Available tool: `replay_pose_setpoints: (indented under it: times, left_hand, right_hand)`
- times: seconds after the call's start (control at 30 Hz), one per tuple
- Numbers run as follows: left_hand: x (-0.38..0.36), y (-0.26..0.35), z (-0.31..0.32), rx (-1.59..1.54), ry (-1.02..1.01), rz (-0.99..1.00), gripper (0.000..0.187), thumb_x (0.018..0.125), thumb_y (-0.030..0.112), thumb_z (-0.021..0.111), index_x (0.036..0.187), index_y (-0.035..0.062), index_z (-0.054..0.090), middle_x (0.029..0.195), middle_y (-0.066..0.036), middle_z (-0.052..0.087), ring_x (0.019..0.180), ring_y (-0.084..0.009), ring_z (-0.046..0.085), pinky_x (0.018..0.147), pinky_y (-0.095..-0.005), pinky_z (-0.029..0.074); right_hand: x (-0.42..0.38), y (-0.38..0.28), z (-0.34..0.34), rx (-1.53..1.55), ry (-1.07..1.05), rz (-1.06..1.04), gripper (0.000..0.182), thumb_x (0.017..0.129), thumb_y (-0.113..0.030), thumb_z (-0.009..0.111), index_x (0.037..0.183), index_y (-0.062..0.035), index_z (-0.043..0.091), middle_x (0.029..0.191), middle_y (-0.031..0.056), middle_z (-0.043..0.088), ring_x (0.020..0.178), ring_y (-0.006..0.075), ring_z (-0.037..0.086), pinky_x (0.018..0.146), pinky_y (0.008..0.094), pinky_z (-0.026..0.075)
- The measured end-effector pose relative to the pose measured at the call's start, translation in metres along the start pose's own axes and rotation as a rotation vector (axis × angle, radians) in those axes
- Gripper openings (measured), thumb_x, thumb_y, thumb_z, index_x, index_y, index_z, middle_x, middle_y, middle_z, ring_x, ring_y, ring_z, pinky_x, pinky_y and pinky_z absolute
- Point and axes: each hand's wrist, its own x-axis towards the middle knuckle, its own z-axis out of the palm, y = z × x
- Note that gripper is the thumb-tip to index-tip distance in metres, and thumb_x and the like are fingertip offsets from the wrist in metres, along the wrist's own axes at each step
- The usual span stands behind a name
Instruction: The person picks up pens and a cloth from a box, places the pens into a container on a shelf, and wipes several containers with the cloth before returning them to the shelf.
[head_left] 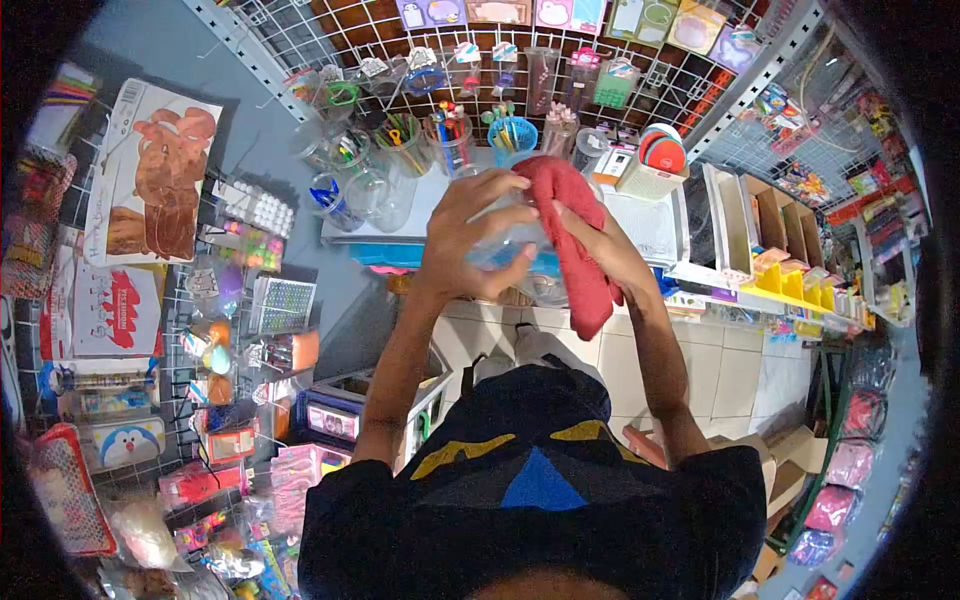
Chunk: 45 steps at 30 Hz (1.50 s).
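My left hand (465, 235) curls its fingers around a clear plastic container (508, 245), held up in front of my chest. My right hand (615, 255) grips a red cloth (578, 275), which is folded over the container's right side and hangs down below it. The cloth touches the container and hides part of it. Because the container is see-through and partly covered, its exact shape is hard to make out. Just behind my hands is a white shelf (400, 205) with clear cups on it.
On the shelf stand pen-filled cups (450, 140), a blue basket (513, 133) and a cream box (650, 175). Divided trays (780, 230) run along the right. Packaged goods hang on a wire rack (180, 340) at left and on the grid behind. Cardboard boxes (795, 455) sit lower right.
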Motion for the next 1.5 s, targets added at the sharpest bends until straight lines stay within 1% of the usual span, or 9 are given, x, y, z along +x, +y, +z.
replay_pose_setpoints:
  times: [0.17,0.5,0.63,0.73,0.97,1.17,1.27,1.4,1.5]
  left_hand:
    - [-0.030,-0.014,0.011,-0.340,0.203,-0.205,0.033,0.068,0.010,0.070,0.100,0.0041,0.064,0.110,-0.017,0.063,0.101,-0.0288,0.061,0.091,-0.0421,0.045]
    - [-0.064,0.008,0.055,-1.182,1.007,-1.093,0.038,0.087,0.030,0.055,0.115,0.0047,0.051,0.118,-0.013,0.056,0.108,-0.0275,0.055,0.089,-0.0485,0.048]
    - [-0.057,0.014,0.070,-1.506,1.103,-0.983,0.047,0.086,0.031,0.057,0.124,0.0064,0.044,0.126,-0.012,0.048,0.112,-0.0271,0.052,0.091,-0.0502,0.047]
    - [-0.047,0.040,0.077,-0.606,0.775,-0.828,0.071,0.083,0.025,0.064,0.139,0.0108,0.023,0.129,-0.017,0.043,0.123,-0.0317,0.042,0.099,-0.0515,0.041]
    - [-0.029,0.033,0.073,-0.213,0.796,-0.514,0.045,0.087,0.015,0.058,0.125,0.0033,0.038,0.120,-0.012,0.044,0.110,-0.0235,0.046,0.090,-0.0371,0.046]
    - [-0.040,0.006,0.068,-0.162,0.993,-0.782,0.026,0.091,0.010,0.051,0.115,0.0027,0.043,0.111,-0.008,0.045,0.102,-0.0194,0.046,0.084,-0.0334,0.047]
    - [-0.061,-0.014,0.064,-0.232,0.814,-0.825,0.037,0.086,0.017,0.060,0.117,0.0016,0.046,0.112,-0.013,0.050,0.105,-0.0274,0.051,0.085,-0.0371,0.047]
    - [-0.058,0.013,0.024,0.182,0.041,-0.607,0.081,0.063,0.028,0.081,0.129,-0.0005,0.043,0.126,-0.023,0.051,0.119,-0.0367,0.049,0.097,-0.0414,0.041]
    - [-0.054,0.018,0.026,0.135,0.020,-0.586,0.092,0.059,0.024,0.084,0.133,-0.0007,0.035,0.123,-0.026,0.052,0.114,-0.0403,0.052,0.095,-0.0424,0.042]
  right_hand:
    - [0.012,0.023,-0.017,0.287,-0.108,0.255,0.048,0.086,-0.033,0.067,0.122,-0.0030,0.056,0.100,0.0032,0.064,0.089,0.0109,0.060,0.080,0.0251,0.047]
    - [0.016,0.051,0.014,0.790,0.312,0.012,0.043,0.089,-0.025,0.063,0.123,-0.0014,0.052,0.110,0.0085,0.059,0.101,0.0183,0.057,0.089,0.0312,0.044]
    - [0.009,0.076,0.050,0.712,0.523,-0.201,0.042,0.089,-0.023,0.062,0.123,-0.0005,0.051,0.113,0.0101,0.058,0.104,0.0208,0.055,0.091,0.0331,0.043]
    - [-0.003,0.095,0.074,0.568,0.535,-0.308,0.041,0.090,-0.022,0.062,0.123,0.0002,0.050,0.114,0.0112,0.056,0.106,0.0228,0.054,0.093,0.0344,0.042]
    - [0.008,0.087,0.080,-0.126,0.537,-0.539,0.048,0.085,-0.016,0.066,0.124,0.0031,0.046,0.116,0.0153,0.054,0.109,0.0278,0.053,0.095,0.0370,0.041]
    - [0.038,0.015,0.045,-0.233,0.697,-0.637,0.044,0.078,-0.022,0.076,0.109,0.0024,0.059,0.101,0.0142,0.063,0.093,0.0228,0.061,0.083,0.0337,0.047]
    - [0.043,0.011,0.025,-0.102,0.628,-0.503,0.036,0.074,-0.029,0.078,0.090,0.0019,0.067,0.079,0.0111,0.068,0.071,0.0209,0.066,0.068,0.0333,0.051]
    - [0.040,-0.008,0.017,-0.357,0.628,-0.481,0.034,0.075,-0.034,0.076,0.077,-0.0010,0.070,0.066,0.0122,0.067,0.058,0.0238,0.066,0.058,0.0334,0.051]
    - [0.025,-0.025,0.029,-0.622,0.554,-0.553,0.035,0.077,-0.040,0.072,0.078,-0.0051,0.070,0.066,0.0150,0.066,0.058,0.0291,0.066,0.055,0.0341,0.050]
